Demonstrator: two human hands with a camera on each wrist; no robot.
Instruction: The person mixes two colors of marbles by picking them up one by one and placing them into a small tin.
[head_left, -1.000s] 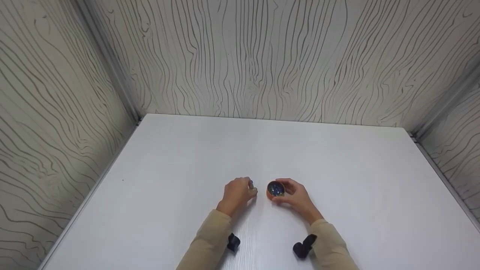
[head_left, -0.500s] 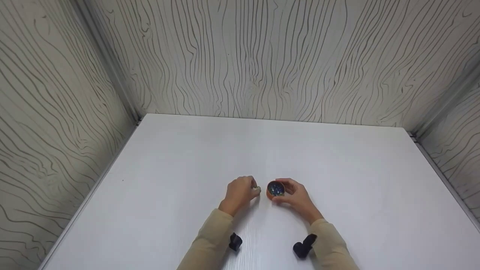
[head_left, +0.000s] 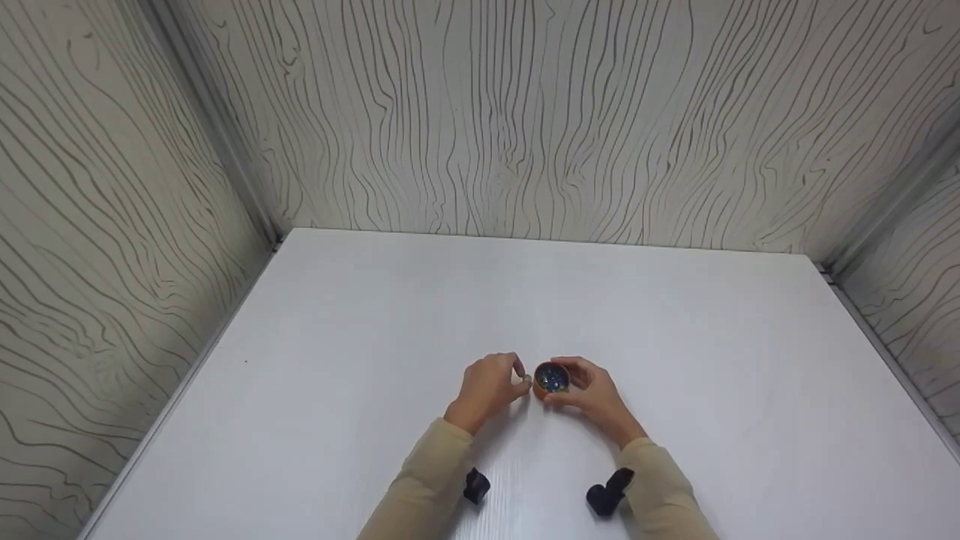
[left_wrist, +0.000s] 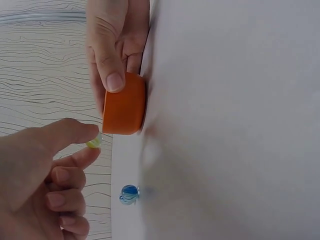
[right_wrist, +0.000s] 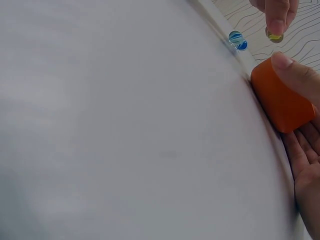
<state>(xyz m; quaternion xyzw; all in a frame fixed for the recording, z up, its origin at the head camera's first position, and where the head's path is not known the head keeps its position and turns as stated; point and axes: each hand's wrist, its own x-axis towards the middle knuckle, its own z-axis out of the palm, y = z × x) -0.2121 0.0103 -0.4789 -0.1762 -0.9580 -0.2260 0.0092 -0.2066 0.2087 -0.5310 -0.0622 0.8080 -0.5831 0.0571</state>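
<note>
Between thumb and index finger, my left hand (head_left: 484,390) pinches a clear marble (left_wrist: 94,142) with a yellow-green swirl, right beside the cup's rim. Its other fingers are curled. My right hand (head_left: 598,401) holds a small round orange cup (left_wrist: 122,112) on the white table, thumb on the near side and fingers on the far side. Inside the cup, shiny dark blue contents (head_left: 553,378) show in the head view. Two blue-swirled glass marbles (left_wrist: 130,192) lie close together on the table, seen in both wrist views and hidden by my left hand in the head view.
The white table (head_left: 360,315) is bounded by wood-grain patterned walls (head_left: 510,120) at the back and both sides. Black wrist camera mounts (head_left: 606,493) stick out inward from both beige sleeves (head_left: 664,480).
My left hand has moved right with the pinched marble, from a gap away up to the cup's rim. The right hand and the cup have stayed in place.
</note>
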